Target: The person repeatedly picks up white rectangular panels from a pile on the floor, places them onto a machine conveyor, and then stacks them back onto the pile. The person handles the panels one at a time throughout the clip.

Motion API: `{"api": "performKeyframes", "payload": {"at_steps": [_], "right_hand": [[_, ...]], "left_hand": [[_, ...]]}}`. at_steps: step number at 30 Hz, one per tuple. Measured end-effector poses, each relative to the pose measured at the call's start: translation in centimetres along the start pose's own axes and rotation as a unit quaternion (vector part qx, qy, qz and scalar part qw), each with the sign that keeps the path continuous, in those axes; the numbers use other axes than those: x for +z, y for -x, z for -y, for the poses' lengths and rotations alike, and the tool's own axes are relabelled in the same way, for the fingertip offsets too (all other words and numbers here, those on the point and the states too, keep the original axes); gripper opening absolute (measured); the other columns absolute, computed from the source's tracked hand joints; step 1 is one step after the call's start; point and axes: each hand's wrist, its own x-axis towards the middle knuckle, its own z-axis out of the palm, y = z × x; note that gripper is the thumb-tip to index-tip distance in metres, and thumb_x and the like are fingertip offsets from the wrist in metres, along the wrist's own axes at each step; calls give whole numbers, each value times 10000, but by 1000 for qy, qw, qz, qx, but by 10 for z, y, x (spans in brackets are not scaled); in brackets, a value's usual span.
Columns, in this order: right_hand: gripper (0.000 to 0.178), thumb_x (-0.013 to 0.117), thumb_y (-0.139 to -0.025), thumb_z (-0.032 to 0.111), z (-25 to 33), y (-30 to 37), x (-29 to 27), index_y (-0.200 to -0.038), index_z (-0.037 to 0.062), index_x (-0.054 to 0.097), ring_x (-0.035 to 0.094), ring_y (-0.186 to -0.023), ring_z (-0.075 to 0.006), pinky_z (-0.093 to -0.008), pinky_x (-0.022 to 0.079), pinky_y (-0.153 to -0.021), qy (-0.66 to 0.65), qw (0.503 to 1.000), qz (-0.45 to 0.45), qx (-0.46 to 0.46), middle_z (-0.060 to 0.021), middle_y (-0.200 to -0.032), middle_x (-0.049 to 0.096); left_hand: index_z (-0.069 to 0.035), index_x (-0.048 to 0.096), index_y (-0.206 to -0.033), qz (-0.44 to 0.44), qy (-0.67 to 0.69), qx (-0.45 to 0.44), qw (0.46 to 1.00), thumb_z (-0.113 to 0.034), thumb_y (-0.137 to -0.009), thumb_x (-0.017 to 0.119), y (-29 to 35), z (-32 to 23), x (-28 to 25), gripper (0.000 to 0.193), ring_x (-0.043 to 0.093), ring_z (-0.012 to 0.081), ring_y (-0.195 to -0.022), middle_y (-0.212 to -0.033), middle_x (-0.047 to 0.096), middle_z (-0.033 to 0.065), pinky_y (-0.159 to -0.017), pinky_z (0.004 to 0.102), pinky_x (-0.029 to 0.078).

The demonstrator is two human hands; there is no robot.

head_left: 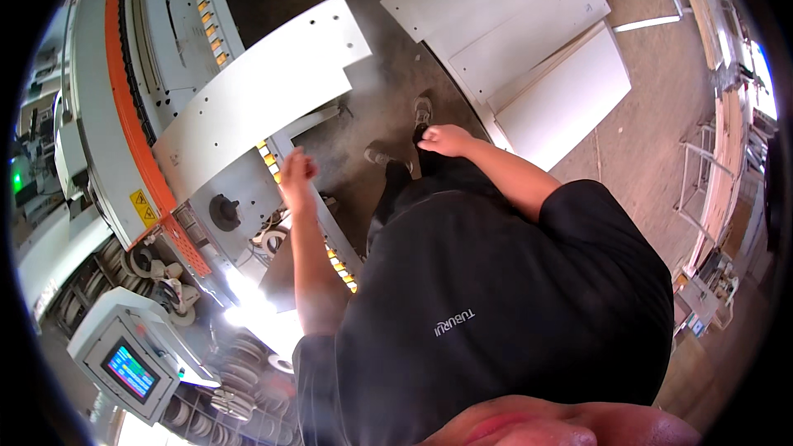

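Observation:
A long white panel (256, 91) with small dark holes and a notched corner lies across the machine bed on the left. Its left end reaches the machine's orange guard strip. Just beyond the panel's near edge is my left hand (297, 180), apart from it, with fingers loosely bent and nothing seen in them. My right hand (444, 140) hangs in front of my dark trousers, its fingers curled in. No object shows in that hand.
Several white panels (496, 8) are stacked ahead on the right, with another white panel (570, 99) at their near side. A control box with a lit screen (130, 370) stands at lower left, near rolls of edging (235, 380). Yellow rollers (271, 161) line the machine's edge.

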Motion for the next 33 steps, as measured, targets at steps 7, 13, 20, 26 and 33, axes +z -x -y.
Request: {"api": "performKeyframes", "payload": {"at_steps": [7,13,20,26,33], "right_hand": [[408,627,-916,449,-176,83,49,-1068,81,718,701,-1003,-307,-409,532,-856,-100,954,-104,262,-149,-1032,738],[448,578,-934,467,-235,144,124,-1065,63,722,697,-982,-364,-449,531,-858,-183,908,-143,348,-183,-990,733],[333,600,-955,362,-231,194,161,-1020,60,724,711,-921,-309,-404,537,-823,-347,804,-190,444,-164,-968,739],[390,620,-950,388,-218,194,184,-1129,59,729,701,-1018,-259,-360,526,-906,-388,778,-171,463,-145,-1068,742],[388,641,-922,387,-227,187,181,-1117,65,736,709,-1016,-261,-366,532,-916,-370,801,-184,434,-144,-1061,745]], "left_hand": [[11,647,-1235,295,-132,-187,928,-268,-1015,600,-43,103,197,358,673,152,-831,-1024,714,98,-743,285,548],[-41,671,-1111,337,-175,-218,899,-330,-996,594,-132,242,346,319,653,118,-775,-960,716,65,-704,270,521],[14,542,-1255,180,-336,-152,912,-425,-900,732,-197,368,496,596,646,239,-860,-1092,646,141,-683,364,568],[21,538,-1212,162,-269,-160,936,-434,-890,755,-187,371,524,599,656,267,-914,-1152,639,163,-658,409,583],[-10,584,-1104,142,-136,-231,953,-425,-969,671,-188,330,459,445,642,196,-782,-1006,675,92,-579,376,524]]}}
